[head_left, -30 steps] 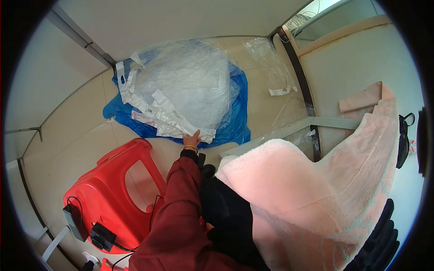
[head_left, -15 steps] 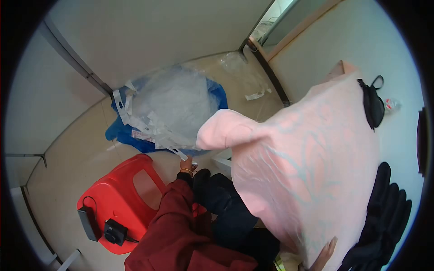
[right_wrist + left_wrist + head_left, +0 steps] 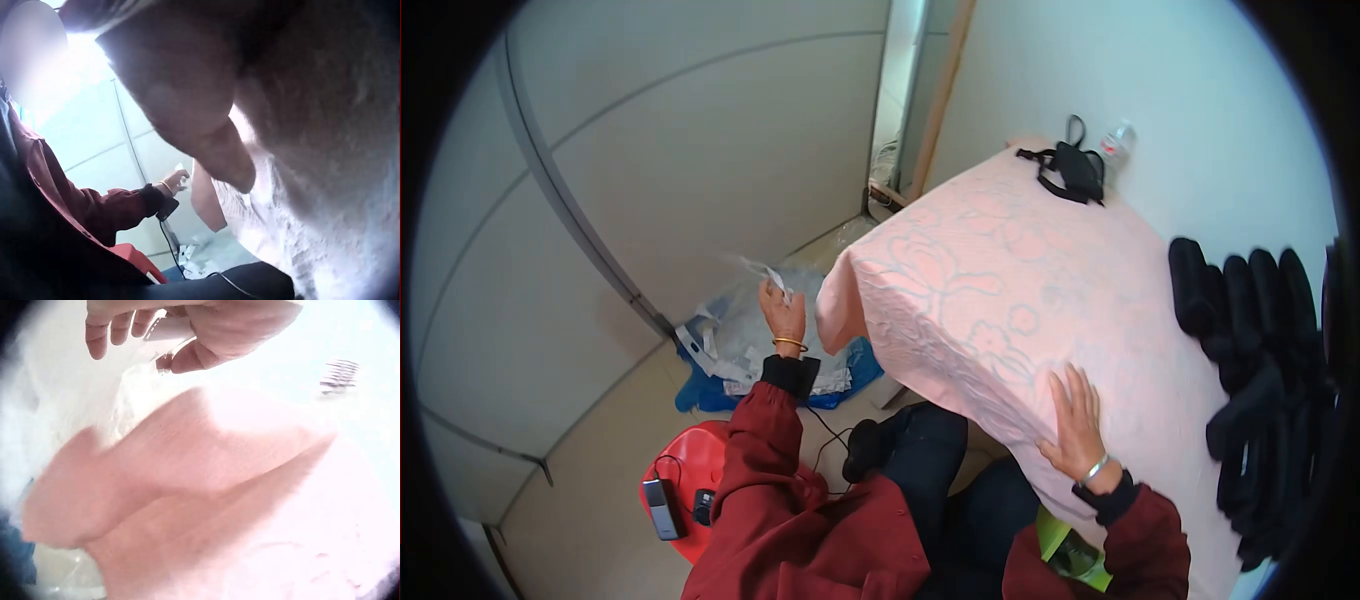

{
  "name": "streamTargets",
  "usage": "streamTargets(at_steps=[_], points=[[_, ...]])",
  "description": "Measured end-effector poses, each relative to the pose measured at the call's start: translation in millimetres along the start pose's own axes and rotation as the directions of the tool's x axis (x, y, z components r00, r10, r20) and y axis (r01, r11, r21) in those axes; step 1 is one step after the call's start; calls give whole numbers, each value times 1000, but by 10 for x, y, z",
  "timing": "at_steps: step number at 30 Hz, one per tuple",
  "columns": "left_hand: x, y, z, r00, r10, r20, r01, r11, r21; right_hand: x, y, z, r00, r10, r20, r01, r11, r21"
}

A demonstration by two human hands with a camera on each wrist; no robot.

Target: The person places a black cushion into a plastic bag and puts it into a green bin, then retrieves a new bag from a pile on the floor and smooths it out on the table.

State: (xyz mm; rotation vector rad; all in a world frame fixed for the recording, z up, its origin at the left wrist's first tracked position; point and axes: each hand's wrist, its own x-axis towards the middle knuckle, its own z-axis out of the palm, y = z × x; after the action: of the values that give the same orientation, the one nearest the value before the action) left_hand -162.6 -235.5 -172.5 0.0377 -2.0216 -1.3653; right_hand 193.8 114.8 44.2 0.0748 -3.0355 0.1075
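Between the thumb and fingers of my left hand a thin white strip is pinched, raised above the floor beside the table's left edge. In the left wrist view the left hand pinches the same whitish piece. My right hand rests with extended fingers on the pink patterned cloth covering the table. In the right wrist view the right hand is dark and close, over the cloth. Clear plastic and white strips lie on a blue sheet on the floor.
A red stool holding a small device stands at lower left, a cable nearby. A black strapped pouch and a clear bottle are at the table's far end. Several black padded pieces lie along the right side.
My left hand has risen from the floor pile with the white strip. My right hand has come onto the cloth, which now lies flatter over the table. The head view has shifted.
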Motion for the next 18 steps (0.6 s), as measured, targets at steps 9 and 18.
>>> streamTargets(at_steps=[9, 18], points=[[-352, 844, -600, 914, 320, 249, -337, 941, 27, -414, 249, 199, 993, -86, -86, 85, 996, -16], [-437, 739, -1004, 934, 228, 275, -206, 973, -109, -357, 222, 229, 987, -111, -114, 101, 991, -92]])
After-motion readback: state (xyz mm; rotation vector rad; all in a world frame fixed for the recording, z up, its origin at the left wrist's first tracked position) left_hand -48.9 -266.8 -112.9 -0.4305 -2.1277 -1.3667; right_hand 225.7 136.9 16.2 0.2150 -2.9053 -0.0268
